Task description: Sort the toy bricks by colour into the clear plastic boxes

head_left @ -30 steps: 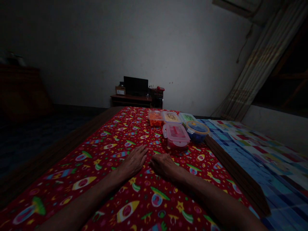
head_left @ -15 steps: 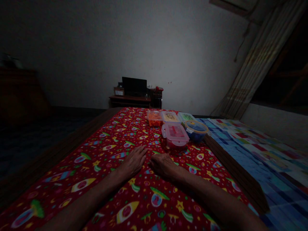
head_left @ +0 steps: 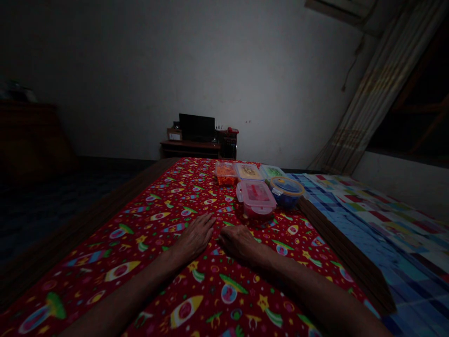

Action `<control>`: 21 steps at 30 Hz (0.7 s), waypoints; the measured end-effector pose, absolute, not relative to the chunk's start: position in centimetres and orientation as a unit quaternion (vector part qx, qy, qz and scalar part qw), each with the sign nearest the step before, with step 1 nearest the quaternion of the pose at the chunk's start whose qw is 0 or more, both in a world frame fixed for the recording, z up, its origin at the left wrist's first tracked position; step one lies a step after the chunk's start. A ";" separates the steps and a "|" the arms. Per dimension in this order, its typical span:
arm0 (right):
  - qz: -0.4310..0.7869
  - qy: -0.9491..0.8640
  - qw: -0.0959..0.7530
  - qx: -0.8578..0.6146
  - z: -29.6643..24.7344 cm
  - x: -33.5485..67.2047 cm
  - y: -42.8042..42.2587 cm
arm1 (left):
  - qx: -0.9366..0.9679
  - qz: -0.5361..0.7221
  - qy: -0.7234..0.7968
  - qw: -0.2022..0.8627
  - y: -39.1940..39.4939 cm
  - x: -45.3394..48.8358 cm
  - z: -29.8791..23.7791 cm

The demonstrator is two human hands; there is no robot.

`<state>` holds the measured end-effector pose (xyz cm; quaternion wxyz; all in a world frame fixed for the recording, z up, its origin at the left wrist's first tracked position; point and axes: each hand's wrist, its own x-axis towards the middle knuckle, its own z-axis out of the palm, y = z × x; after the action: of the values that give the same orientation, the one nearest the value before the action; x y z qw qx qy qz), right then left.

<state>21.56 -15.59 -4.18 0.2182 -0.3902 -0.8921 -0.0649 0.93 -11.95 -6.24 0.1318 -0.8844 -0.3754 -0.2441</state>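
Note:
My left hand (head_left: 198,235) lies flat, palm down, on a red cloth (head_left: 136,248) printed with rockets and stars, its fingers stretched forward. Beside it rests my right hand (head_left: 237,239), its fingers curled under in a loose fist. I see nothing held in either hand. Just beyond the right hand is a clear lidded container (head_left: 257,197) with red contents. To its right sits a round container (head_left: 286,191) with a yellow-rimmed lid and dark blue contents. Behind them stand a box of orange bits (head_left: 226,173), a box with pale contents (head_left: 249,172) and a box with green contents (head_left: 272,171).
Brown table edges (head_left: 345,250) show past the cloth. A bed with a blue checked sheet (head_left: 351,224) adjoins on the right. Against the far wall, a monitor (head_left: 197,127) stands on a low desk (head_left: 191,149). A curtain (head_left: 365,112) hangs at the right; the room is dim.
The view has shifted very slightly. Both hands and the containers stay in the same places.

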 end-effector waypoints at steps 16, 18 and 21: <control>0.001 -0.891 0.219 -0.397 -5.2 21.6 -15.6 | -0.925 -0.193 -0.321 0.067 -9.6 1.1 -3.4; 0.025 -0.908 0.201 -0.367 -4.5 21.9 -16.0 | -0.923 -0.196 -0.329 0.023 -8.1 1.8 -2.5; 0.064 -0.933 0.171 -0.309 -2.6 22.4 -16.4 | -0.914 -0.216 -0.343 -0.013 -6.1 3.0 -2.0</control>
<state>22.44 -16.35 -2.60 0.1712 -0.3093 -0.9332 0.0639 3.00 -6.10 -2.04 -0.0132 -0.9140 -0.3431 -0.2161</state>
